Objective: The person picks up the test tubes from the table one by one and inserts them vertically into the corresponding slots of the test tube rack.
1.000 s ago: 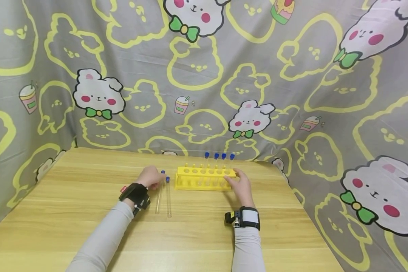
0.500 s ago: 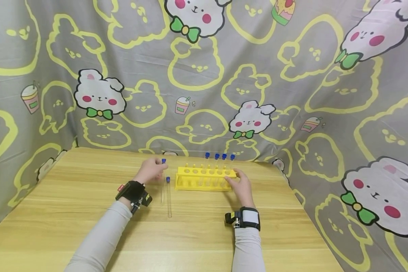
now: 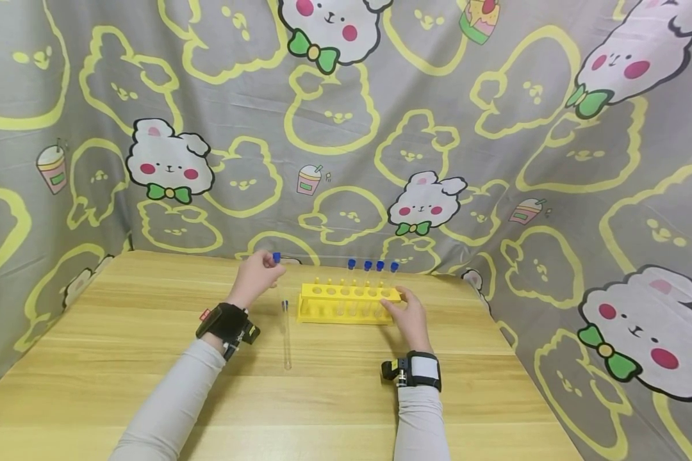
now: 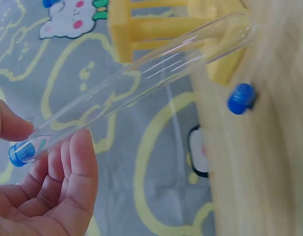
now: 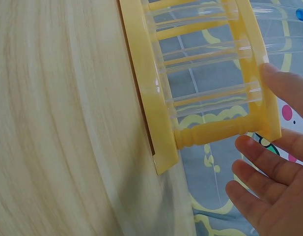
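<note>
Hanging behind and around the work area is a grey cartoon-print curtain [image 3: 496, 128], bearing yellow outlines and white bunny figures. Below it lies the wooden counter [image 3: 121, 358], which carries all other items. A yellow test-tube rack [image 3: 346, 302] stands upright near the far edge of the counter, with four blue-capped tubes [image 3: 371, 266] seated in its back row toward the right end. The right hand [image 3: 408, 315] rests against the right end of the rack; its fingers [image 5: 261, 172] are straight and relaxed, touching the end frame without curling round it. The left hand [image 3: 255, 276] is raised above the counter, to the left of the rack, and pinches a clear test tube [image 4: 141, 83] near its blue cap [image 4: 18, 153] between thumb and fingers. This held tube hangs cap-up, with its rounded bottom close to the left end of the rack; contact with the rack cannot be confirmed. A second clear tube with a blue cap [image 3: 286, 333] lies flat on the counter, just left of the rack and between the two forearms. Each wrist carries a strapped camera unit.
</note>
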Tool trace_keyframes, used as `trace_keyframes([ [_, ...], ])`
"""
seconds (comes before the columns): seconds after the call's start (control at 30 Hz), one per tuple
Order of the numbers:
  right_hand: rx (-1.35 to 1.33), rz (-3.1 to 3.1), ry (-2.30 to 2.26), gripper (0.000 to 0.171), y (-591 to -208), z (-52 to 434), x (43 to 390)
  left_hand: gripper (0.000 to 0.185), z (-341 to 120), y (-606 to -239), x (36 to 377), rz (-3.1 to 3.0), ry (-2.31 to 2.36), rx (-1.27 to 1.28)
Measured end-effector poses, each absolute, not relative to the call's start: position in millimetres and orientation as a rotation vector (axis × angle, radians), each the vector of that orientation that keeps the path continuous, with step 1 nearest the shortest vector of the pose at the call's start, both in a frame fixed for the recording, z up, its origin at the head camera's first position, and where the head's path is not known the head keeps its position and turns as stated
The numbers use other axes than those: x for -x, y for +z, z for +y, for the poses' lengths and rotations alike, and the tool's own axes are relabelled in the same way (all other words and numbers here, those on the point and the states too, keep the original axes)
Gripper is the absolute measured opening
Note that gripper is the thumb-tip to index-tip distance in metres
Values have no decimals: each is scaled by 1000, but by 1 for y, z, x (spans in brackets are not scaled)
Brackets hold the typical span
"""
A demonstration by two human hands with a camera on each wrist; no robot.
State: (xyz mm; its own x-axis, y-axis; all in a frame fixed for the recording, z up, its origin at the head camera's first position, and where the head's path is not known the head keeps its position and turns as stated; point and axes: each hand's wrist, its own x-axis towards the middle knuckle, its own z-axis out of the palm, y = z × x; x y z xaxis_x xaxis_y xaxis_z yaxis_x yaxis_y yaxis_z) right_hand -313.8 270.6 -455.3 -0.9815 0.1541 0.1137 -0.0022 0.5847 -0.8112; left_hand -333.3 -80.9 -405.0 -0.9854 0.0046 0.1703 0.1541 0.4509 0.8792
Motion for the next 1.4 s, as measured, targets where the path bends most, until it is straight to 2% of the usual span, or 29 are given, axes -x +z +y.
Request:
trace_keyframes([
  [0.63,125,-2629,1354,65,-455,270,312,25,-43,-360,326,-2344,-1569,273],
  [1.4,132,-2632,1363,67,-457,271,313,27,2,-372,334,-2197,-1497,443],
])
